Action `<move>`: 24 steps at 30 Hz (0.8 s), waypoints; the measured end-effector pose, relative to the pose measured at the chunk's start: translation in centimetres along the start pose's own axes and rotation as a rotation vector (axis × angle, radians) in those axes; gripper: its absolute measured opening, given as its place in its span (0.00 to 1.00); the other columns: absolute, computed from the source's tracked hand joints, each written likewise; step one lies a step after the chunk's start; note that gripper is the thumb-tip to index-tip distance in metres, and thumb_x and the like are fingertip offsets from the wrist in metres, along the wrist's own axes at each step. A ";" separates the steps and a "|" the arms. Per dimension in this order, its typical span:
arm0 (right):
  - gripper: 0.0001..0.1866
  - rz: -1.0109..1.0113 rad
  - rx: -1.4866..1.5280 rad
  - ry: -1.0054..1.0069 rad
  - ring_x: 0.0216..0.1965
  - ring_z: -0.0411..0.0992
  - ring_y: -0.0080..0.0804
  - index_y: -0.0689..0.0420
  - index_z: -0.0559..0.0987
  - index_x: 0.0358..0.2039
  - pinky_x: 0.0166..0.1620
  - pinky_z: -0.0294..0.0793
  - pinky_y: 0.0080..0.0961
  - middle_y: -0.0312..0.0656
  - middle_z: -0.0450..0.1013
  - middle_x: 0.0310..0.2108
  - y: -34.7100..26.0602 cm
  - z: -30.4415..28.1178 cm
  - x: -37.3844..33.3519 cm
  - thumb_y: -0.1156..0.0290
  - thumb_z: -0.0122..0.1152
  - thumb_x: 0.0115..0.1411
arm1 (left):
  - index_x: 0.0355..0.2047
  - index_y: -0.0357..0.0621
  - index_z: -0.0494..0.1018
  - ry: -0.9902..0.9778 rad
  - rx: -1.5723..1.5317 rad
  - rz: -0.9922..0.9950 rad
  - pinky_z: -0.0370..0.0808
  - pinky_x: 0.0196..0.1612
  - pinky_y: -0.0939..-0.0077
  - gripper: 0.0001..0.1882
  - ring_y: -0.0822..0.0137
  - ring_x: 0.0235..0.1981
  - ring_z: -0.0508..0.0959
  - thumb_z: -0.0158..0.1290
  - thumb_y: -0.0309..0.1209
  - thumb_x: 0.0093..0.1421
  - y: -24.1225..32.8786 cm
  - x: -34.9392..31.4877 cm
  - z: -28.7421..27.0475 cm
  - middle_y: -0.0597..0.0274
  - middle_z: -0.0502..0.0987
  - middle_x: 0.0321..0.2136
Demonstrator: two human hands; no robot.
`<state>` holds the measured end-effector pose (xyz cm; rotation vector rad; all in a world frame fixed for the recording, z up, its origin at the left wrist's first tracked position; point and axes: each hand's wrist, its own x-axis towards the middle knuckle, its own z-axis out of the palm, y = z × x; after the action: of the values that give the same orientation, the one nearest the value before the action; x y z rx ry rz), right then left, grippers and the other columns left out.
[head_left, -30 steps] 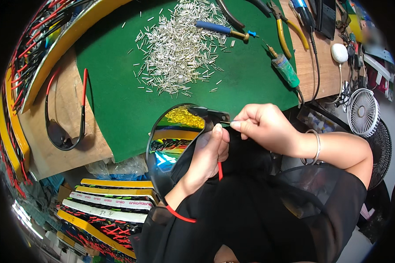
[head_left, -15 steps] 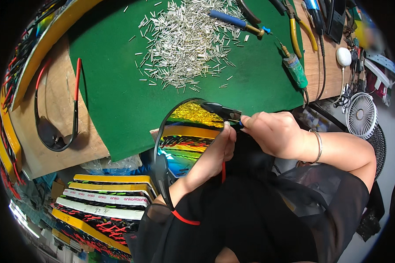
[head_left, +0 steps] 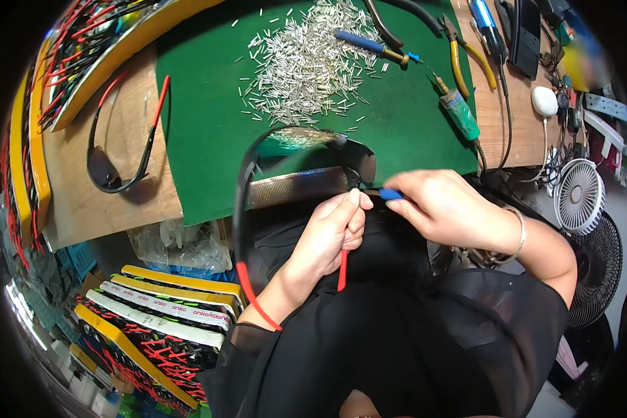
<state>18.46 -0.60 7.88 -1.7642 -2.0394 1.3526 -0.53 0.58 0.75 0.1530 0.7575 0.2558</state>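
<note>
My left hand (head_left: 334, 233) is closed around one arm of a pair of black wraparound sunglasses (head_left: 240, 209), close to the hinge. Red tips end both arms of the glasses; one crosses over my left forearm, the other hangs below my fingers. Their lens mirrors the surroundings. Just right of the hinge, my right hand (head_left: 442, 207) pinches a small blue-handled tool (head_left: 390, 194). Its thin tip is too small to make out clearly. Beyond the glasses, a heap of short silver pins (head_left: 303, 66) lies on the green mat (head_left: 209, 160).
Another pair of sunglasses (head_left: 104, 173) lies at the left. A blue-handled tool (head_left: 359, 40), yellow-handled pliers (head_left: 455, 66) and a green-handled corded tool (head_left: 460, 115) rest toward the right. Boxes of red-tipped glasses arms (head_left: 164, 348) stand lower left; a white fan (head_left: 579, 195) stands right.
The sunglasses have turned in my left hand, and the mirrored colours have gone from the lens. My right hand has drawn slightly away from the hinge, showing more of the blue handle.
</note>
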 end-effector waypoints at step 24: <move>0.06 -0.134 0.434 0.233 0.19 0.69 0.22 0.61 0.68 0.31 0.25 0.69 0.19 0.39 0.69 0.22 -1.3 -0.3 3.6 0.75 0.54 0.54 | 0.33 0.43 0.63 -0.066 0.128 0.109 0.50 0.15 0.92 0.09 0.84 0.13 0.54 0.39 0.36 0.64 1.6 -1.4 2.0 0.71 0.61 0.17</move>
<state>16.58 2.68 7.31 -1.4865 -1.5668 1.3492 -0.40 1.63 3.42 0.3232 0.7005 0.3044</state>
